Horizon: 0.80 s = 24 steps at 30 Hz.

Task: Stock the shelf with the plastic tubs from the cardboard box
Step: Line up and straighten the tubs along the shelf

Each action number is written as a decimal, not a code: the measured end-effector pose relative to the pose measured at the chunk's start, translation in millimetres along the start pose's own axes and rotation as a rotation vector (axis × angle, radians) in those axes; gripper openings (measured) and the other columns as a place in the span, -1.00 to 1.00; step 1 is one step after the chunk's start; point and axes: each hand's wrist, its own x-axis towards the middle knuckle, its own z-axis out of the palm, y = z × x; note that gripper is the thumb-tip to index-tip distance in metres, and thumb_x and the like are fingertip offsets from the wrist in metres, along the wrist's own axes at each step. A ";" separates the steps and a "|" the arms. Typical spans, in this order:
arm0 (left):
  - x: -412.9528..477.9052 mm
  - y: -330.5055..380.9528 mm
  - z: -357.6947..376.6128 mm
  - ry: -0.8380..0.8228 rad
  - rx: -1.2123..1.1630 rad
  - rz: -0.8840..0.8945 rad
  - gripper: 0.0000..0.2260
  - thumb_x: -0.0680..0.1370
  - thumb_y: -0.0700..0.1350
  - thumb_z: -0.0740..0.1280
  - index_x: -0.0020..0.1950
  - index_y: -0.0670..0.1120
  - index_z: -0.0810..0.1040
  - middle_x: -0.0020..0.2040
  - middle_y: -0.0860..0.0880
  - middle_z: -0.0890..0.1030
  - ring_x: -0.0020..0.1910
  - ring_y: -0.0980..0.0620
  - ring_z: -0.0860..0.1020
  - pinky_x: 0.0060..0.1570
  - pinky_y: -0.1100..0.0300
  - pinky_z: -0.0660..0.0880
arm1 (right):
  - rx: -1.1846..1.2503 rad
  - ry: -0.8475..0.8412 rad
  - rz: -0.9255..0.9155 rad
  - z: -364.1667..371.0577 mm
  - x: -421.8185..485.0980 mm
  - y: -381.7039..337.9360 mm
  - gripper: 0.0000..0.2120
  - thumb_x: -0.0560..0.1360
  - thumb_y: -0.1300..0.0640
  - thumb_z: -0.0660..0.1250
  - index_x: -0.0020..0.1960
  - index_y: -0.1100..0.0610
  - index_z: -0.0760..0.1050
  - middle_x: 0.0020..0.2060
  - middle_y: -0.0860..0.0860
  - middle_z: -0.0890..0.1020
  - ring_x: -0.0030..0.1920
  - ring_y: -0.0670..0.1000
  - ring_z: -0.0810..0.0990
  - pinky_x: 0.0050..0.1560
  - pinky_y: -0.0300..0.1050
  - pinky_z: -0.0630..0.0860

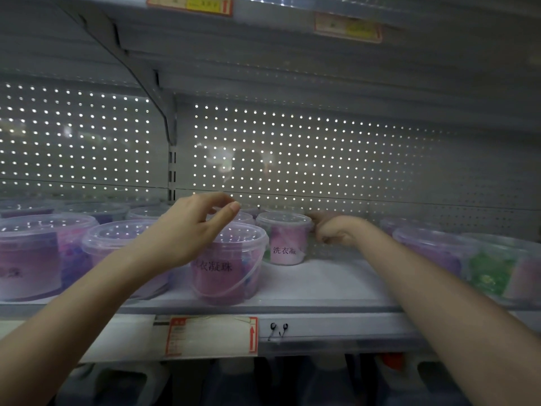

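Clear plastic tubs with pink-purple contents stand on the grey shelf (pixel 322 288). A front tub (pixel 231 268) with a handle sits near the shelf edge. My left hand (pixel 190 230) hovers over its lid with relaxed, curved fingers and holds nothing. A smaller-looking tub (pixel 285 241) stands further back. My right hand (pixel 336 230) is at that tub's right side, a finger stretched against its rim and the other fingers curled. The cardboard box is out of view.
More lidded tubs fill the shelf's left part (pixel 44 253) and right part (pixel 433 247), one with green contents (pixel 497 268). A perforated back panel (pixel 292 156) and an upper shelf (pixel 263 54) enclose the space. A price tag (pixel 210 335) hangs on the front rail. Large bottles stand below.
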 end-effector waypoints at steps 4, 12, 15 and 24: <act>-1.9 7.4 0.8 0.021 0.002 0.008 -0.70 0.58 0.09 0.15 0.14 0.00 0.58 0.01 0.09 0.57 0.00 0.10 0.52 -0.15 0.24 0.38 | 0.188 0.023 -0.057 -5.3 -20.0 6.0 -0.31 0.42 0.59 0.05 0.47 0.16 0.20 0.41 -0.04 0.36 0.30 -0.04 0.44 -0.27 -0.26 0.37; -3.2 24.5 13.3 -0.033 -0.038 0.053 -0.74 0.57 0.09 0.18 0.13 0.03 0.56 0.07 0.13 0.58 0.10 0.15 0.52 0.03 0.20 0.42 | 0.252 -0.075 -0.172 3.0 -66.9 15.2 -0.51 0.47 0.48 0.21 0.37 0.22 0.35 0.16 0.09 0.59 -0.10 -0.13 0.61 -0.15 -0.31 0.53; -3.2 27.7 16.0 -0.038 -0.037 0.057 -0.73 0.57 0.10 0.18 0.14 0.04 0.56 0.08 0.12 0.59 0.12 0.14 0.53 0.09 0.14 0.44 | 0.293 -0.079 -0.186 12.8 -69.0 14.9 -0.51 0.47 0.46 0.23 0.37 0.23 0.34 0.18 0.09 0.59 -0.13 -0.20 0.58 -0.34 -0.45 0.42; -2.4 36.2 14.4 -0.037 -0.016 0.075 -0.75 0.59 0.05 0.19 0.14 -0.01 0.57 0.09 0.06 0.61 0.12 0.08 0.53 0.09 0.11 0.45 | 0.285 -0.093 -0.202 26.7 -75.2 10.3 -0.33 0.44 0.46 0.30 0.48 0.16 0.20 0.39 0.01 0.40 0.38 -0.09 0.37 0.21 -0.31 0.40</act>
